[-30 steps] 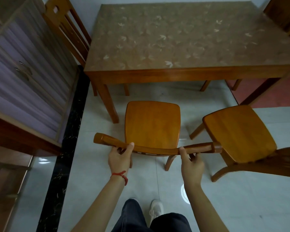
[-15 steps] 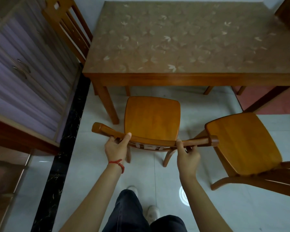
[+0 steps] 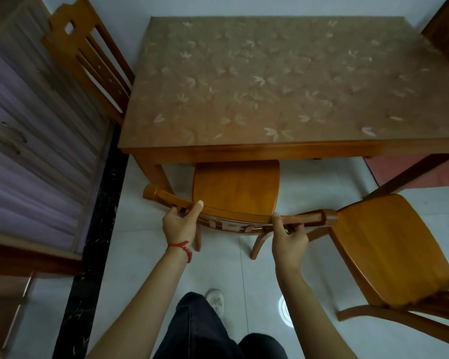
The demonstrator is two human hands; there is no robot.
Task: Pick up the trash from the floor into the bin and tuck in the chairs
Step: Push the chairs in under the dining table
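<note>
three chairs (image 3: pixel 236 189), two hands (image 3: pixel 179 224)

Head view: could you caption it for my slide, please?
Both hands, left and right, grip a chair at the table.

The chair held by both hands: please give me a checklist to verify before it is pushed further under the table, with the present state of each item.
1. Left hand grips the top rail of the held chair: ok.
2. Right hand grips the same rail: ok.
3. Seat front reaches the table edge: ok.
4. Seat passes beside the table leg: ok.
5. Rail end apart from the second chair: cannot tell.
6. Floor under the table free: cannot tell.
</note>
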